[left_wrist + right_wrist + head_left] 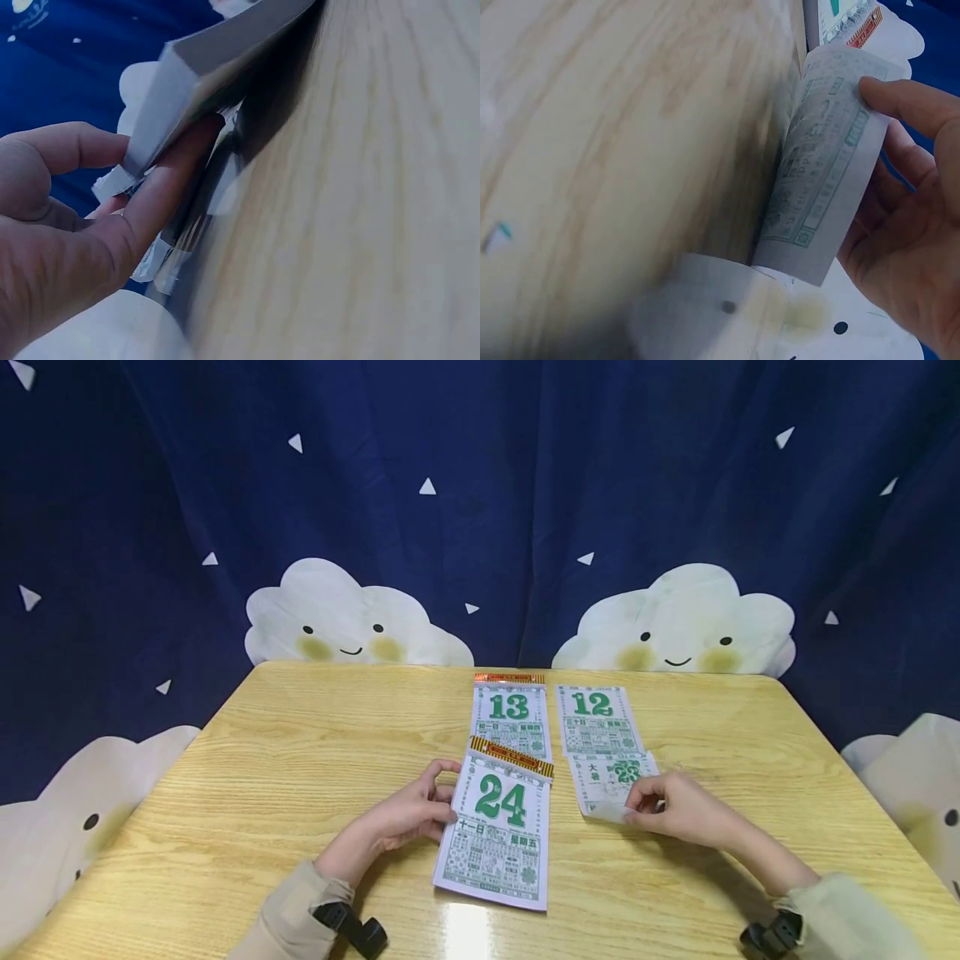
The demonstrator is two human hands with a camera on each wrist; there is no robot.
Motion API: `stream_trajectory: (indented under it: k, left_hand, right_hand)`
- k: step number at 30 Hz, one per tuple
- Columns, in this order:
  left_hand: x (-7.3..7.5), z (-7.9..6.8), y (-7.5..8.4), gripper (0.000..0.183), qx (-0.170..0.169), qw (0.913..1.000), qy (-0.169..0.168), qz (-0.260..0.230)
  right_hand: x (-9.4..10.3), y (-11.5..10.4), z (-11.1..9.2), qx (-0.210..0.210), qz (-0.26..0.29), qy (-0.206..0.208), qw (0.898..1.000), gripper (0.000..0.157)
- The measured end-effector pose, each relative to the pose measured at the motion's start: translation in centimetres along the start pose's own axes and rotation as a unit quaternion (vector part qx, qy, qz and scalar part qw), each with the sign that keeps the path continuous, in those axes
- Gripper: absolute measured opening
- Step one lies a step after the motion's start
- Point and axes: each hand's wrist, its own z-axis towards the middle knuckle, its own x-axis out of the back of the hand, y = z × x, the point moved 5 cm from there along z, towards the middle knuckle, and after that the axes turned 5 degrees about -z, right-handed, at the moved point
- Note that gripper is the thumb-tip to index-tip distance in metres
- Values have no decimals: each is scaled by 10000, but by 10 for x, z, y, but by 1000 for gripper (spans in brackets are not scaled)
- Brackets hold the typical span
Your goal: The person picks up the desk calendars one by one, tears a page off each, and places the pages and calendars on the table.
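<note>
My left hand (416, 810) grips the left edge of a thick tear-off calendar pad (491, 839) with a green 24 and a gold-and-red striped top band. From the side, in the left wrist view, the pad (154, 112) is tilted, with the hand's digits on both its faces. On the right, my right hand (682, 810) pinches the lower right corner of a loose calendar sheet (596, 777) numbered 23. Its lower edge curls up, and the right wrist view shows the sheet's printed underside (825, 165), with the thumb on it.
Behind the held pad lies another calendar pad (510, 706) showing 13, its lower part overlapped. A loose sheet (596, 714) numbered 12 lies right of it, just above the 23 sheet. The wooden table (322, 727) meets a dark blue curtain (480, 527) with clouds.
</note>
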Motion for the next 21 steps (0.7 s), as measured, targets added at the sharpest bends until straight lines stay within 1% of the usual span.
stream_trajectory:
  k: [3, 5, 9, 11, 13, 16, 21]
  left_hand:
    - [0, 1, 2, 59, 0, 9995, 96, 304]
    - [1, 2, 3, 54, 5, 9983, 220, 535]
    - [5, 1, 6, 42, -1, 9922, 655, 1056]
    - [5, 0, 9, 36, -3, 9885, 846, 1253]
    - [5, 0, 9, 33, -16, 9870, 949, 1298]
    - [6, 0, 7, 31, 40, 9865, 1076, 1237]
    - [9, 3, 3, 32, 116, 9843, 1296, 1196]
  right_hand:
    - [-5, 1, 0, 146, 245, -195, 9994, 7]
    - [-7, 0, 0, 277, 330, -294, 9986, 7]
    - [-11, 0, 0, 329, 442, -480, 9973, 5]
    - [-13, -1, 0, 266, 438, -583, 9970, 4]
    - [-16, -1, 0, 171, 470, -678, 9964, 5]
    - [-18, -1, -1, 61, 505, -776, 9957, 8]
    - [-20, -4, -1, 22, 645, -882, 9940, 10]
